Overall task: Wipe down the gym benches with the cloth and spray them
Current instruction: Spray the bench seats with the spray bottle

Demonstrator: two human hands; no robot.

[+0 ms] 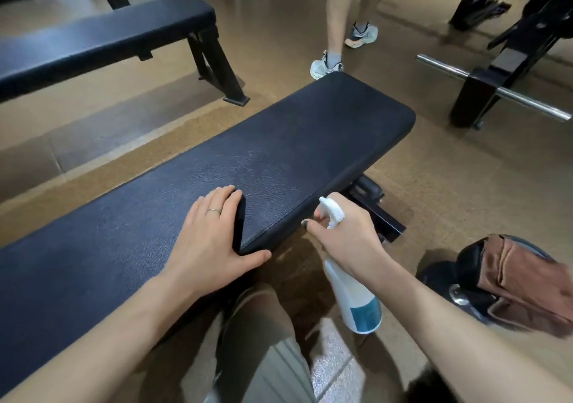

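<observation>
1. The left hand (210, 235) lies flat on the padded desk (279, 154), fingers (221, 199) spread over a dark cloth (239, 216).
2. The right hand (344, 241) has its fingers wrapped around the white spray bottle (353, 297), beside the desk's near edge.

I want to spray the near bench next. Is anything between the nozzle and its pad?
Nothing visible. The right hand holds the spray bottle beside the bench edge; the left hand lies flat on the pad, off to the side.
</observation>
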